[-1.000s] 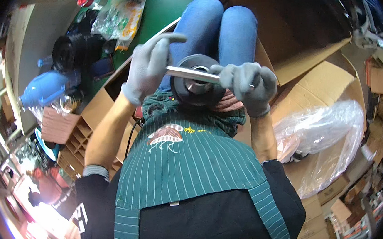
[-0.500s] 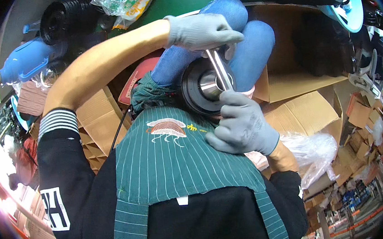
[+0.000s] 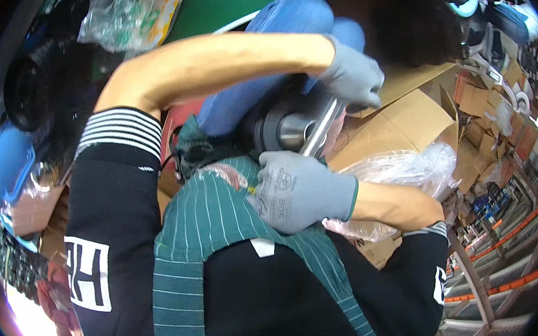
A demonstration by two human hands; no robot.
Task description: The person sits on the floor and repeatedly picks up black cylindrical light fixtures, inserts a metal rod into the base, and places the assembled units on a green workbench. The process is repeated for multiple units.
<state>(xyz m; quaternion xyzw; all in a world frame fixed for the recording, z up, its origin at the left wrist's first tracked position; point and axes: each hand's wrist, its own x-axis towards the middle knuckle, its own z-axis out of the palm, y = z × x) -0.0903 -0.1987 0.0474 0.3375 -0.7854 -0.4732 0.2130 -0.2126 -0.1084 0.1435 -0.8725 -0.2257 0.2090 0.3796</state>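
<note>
A shiny metal bar (image 3: pixel 324 126) lies slantwise between my two grey-gloved hands. My left hand (image 3: pixel 356 78) is closed round its far end, the arm reaching across above my legs. Round the bar's near end, close to the apron, my right hand (image 3: pixel 303 189) is clenched. Just left of the bar sits a round black part with a shiny metal hub (image 3: pixel 293 131) in its middle. This part is low between my legs in blue jeans (image 3: pixel 294 18), partly hidden by my left forearm and right hand. Whether the bar is joined to the hub I cannot tell.
Clear plastic wrap (image 3: pixel 403 168) and an open cardboard box (image 3: pixel 390 130) are at the right. A plastic bag (image 3: pixel 131 20) lies on the green surface (image 3: pixel 219 3) at the far side. A blue container (image 3: pixel 3 162) stands at the left, near dark round parts (image 3: pixel 24 93).
The bar has swung round: its far end, with my left hand, has moved right, and its near end, with my right hand, left. My head view has shifted too.
</note>
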